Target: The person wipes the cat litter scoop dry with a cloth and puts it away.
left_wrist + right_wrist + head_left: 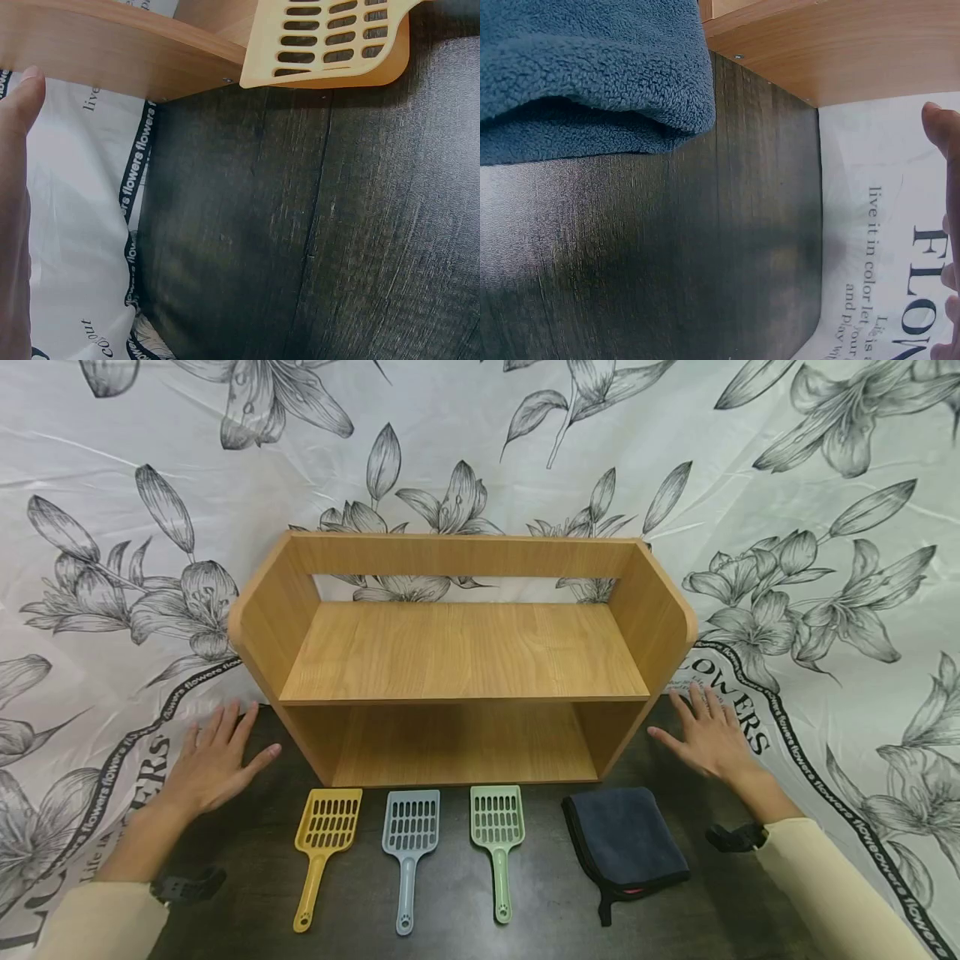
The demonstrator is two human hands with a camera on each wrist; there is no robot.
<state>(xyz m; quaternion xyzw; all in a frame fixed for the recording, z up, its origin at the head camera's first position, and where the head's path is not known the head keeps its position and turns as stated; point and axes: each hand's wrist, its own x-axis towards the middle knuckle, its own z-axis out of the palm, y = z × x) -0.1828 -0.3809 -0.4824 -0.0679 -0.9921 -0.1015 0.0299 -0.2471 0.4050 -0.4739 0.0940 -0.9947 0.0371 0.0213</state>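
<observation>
My left hand [217,764] lies with fingers spread to the left of a wooden two-tier shelf [465,652], holding nothing. On the shelf's other side my right hand [708,735] is likewise spread, with nothing in it. Three slotted litter scoops lie in a row before the shelf: a yellow scoop [327,827], a blue-grey scoop [410,831] and a green scoop [498,827]. Right of them is a folded dark blue cloth [630,835]. In the left wrist view the yellow scoop [330,37] shows near the shelf's side; the right wrist view shows the cloth [592,82] close up.
Everything stands on a dark wood-grain table [247,893]. Behind and at both sides hangs a white sheet [465,410] printed with flowers and lettering. The shelf has an upper and a lower board, with side walls and a back rail [465,556].
</observation>
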